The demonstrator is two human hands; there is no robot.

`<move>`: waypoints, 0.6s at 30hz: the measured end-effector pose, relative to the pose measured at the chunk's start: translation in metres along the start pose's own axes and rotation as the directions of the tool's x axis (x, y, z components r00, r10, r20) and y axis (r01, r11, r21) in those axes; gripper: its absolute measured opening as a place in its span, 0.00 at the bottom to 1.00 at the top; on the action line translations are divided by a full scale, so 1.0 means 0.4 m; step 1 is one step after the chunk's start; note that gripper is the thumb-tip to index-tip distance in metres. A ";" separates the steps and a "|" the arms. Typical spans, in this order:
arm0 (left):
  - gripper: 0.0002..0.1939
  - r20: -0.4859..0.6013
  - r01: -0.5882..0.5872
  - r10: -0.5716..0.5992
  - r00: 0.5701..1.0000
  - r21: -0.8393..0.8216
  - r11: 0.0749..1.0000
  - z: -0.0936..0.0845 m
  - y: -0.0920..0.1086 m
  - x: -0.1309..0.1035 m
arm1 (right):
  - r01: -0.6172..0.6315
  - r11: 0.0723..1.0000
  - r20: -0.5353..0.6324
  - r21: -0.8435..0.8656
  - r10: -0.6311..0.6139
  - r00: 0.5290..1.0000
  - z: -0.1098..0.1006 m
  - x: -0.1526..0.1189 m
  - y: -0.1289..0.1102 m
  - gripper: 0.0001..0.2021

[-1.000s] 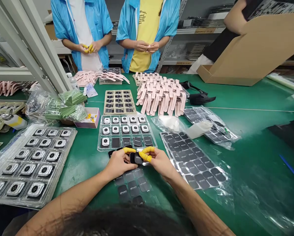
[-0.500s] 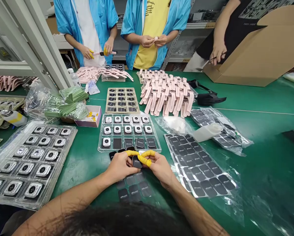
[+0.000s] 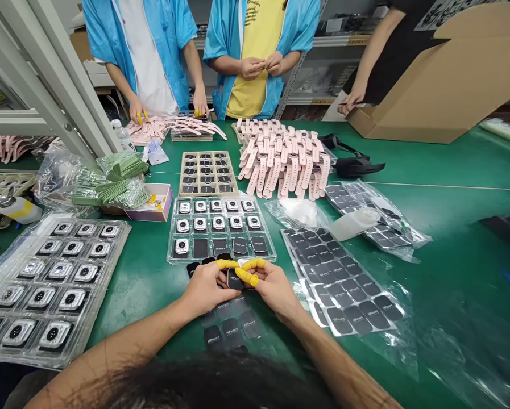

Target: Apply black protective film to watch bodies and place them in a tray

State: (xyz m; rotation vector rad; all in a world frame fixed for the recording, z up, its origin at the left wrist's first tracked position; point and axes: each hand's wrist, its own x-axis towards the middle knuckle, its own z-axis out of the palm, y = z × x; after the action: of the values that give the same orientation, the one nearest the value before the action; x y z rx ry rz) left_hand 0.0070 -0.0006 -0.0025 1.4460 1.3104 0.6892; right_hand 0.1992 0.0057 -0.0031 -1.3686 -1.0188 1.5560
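Observation:
Between my two hands is a small black watch face (image 3: 235,279) with pale lettering. My left hand (image 3: 206,288) grips its left side, with a yellow finger cot on one fingertip. My right hand (image 3: 274,284), with yellow cots on its fingers, pinches it from the right. Just beyond stands a clear tray (image 3: 175,254) of watch bodies; its front row holds one with the white back up and some dark faces. Below my hands lies a sheet of dark labelled films (image 3: 231,328). More film sheets (image 3: 340,284) lie to the right.
A larger watch tray (image 3: 120,250) is at the left. Green straps (image 3: 113,187) and a small box (image 3: 168,201) sit behind it. Pink straps (image 3: 280,159), a white bottle (image 3: 355,223) and a cardboard box (image 3: 442,85) are farther back. Co-workers stand across the table.
The view has shifted slightly. My hands keep the watch face between them. Across the table, the left co-worker's hands have moved down to the pink straps, and the right co-worker's hand has moved left.

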 end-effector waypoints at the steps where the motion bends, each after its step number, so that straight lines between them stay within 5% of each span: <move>1: 0.25 0.002 0.005 -0.005 1.000 0.002 1.000 0.000 -0.001 0.000 | 0.001 1.000 0.001 -0.003 -0.001 1.000 0.000 0.000 0.001 0.27; 14: 0.28 0.038 0.027 -0.021 0.999 -0.150 0.988 0.002 -0.002 -0.002 | 0.091 0.981 0.077 -0.174 -0.079 0.994 -0.012 0.005 0.021 0.35; 18: 0.27 0.054 0.036 -0.028 0.998 -0.162 0.986 0.001 -0.002 -0.001 | 0.081 0.988 0.090 -0.134 -0.069 0.994 -0.014 0.012 0.038 0.29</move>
State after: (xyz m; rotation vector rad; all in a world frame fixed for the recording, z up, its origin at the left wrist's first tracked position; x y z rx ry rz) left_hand 0.0070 -0.0012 -0.0034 1.3001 1.2066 0.7164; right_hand 0.2035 0.0051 -0.0196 -1.3499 -1.2356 1.5228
